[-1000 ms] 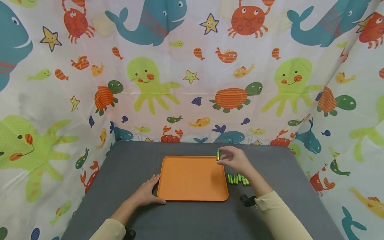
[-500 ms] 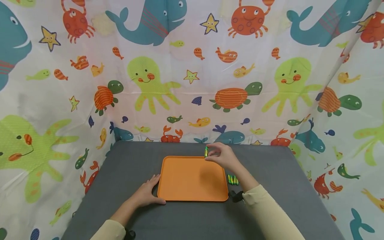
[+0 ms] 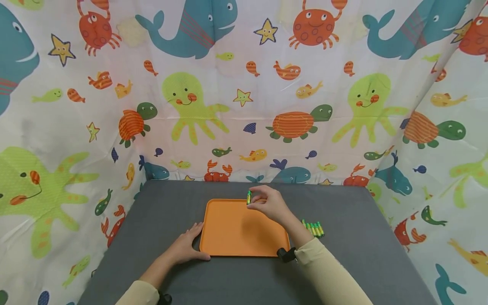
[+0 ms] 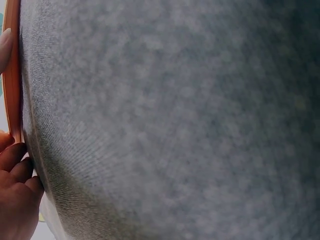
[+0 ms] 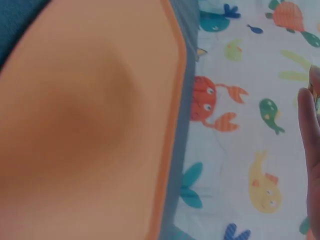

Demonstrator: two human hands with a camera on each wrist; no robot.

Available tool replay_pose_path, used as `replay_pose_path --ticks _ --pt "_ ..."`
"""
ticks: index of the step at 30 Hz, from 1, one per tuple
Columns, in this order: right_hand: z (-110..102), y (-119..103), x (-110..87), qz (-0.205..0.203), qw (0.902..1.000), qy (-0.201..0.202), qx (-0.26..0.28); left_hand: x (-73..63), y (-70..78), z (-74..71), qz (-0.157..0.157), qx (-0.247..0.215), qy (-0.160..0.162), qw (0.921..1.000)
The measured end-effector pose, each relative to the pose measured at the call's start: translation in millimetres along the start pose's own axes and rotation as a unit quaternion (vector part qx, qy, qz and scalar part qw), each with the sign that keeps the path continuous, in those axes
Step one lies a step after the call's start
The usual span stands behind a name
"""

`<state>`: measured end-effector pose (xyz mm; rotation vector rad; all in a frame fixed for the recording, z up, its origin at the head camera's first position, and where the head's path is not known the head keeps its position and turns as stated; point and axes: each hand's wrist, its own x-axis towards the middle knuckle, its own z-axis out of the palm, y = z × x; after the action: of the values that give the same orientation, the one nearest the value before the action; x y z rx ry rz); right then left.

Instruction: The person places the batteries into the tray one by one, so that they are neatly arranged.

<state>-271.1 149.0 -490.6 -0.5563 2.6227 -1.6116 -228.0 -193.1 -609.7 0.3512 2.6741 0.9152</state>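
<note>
My right hand (image 3: 271,206) pinches a small green-and-yellow battery (image 3: 249,197), upright between thumb and fingers, over the far edge of the orange tray (image 3: 228,228). The fingers of that hand show at the right edge of the right wrist view, where the battery is mostly cut off. At the tray's left side rests my left hand (image 3: 184,246), its fingers along the side and its thumb at the near left corner. Part of the tray rim (image 4: 12,100) and some fingers appear in the left wrist view. No battery lies on the visible tray floor.
A row of several green-and-yellow batteries (image 3: 314,228) lies on the grey table (image 3: 354,237) right of the tray, partly behind my right forearm. Behind the table and along both sides hangs a white curtain (image 3: 213,165) printed with sea animals.
The right hand has moved left above the tray's far side, carrying the battery. More of the row's right part shows past the forearm. The left hand and tray have stayed in place.
</note>
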Motion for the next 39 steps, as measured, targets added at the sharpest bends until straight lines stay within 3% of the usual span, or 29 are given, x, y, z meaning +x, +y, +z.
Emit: replay_pose_path --ticks 7,28,39 --pt "23 7 3.2 0.001 0.9991 -0.013 0.039 -1.0 3.3 -1.4 -0.006 -0.006 -0.002 1.0000" --pt "100 36 23.9 0.042 0.9972 -0.063 -0.001 -0.6 -1.8 0.4 0.002 0.008 0.001 1.0000" --pt "129 54 27.7 0.059 0.9965 -0.058 -0.009 1.4 -0.7 0.7 0.000 -0.002 -0.001 1.0000"
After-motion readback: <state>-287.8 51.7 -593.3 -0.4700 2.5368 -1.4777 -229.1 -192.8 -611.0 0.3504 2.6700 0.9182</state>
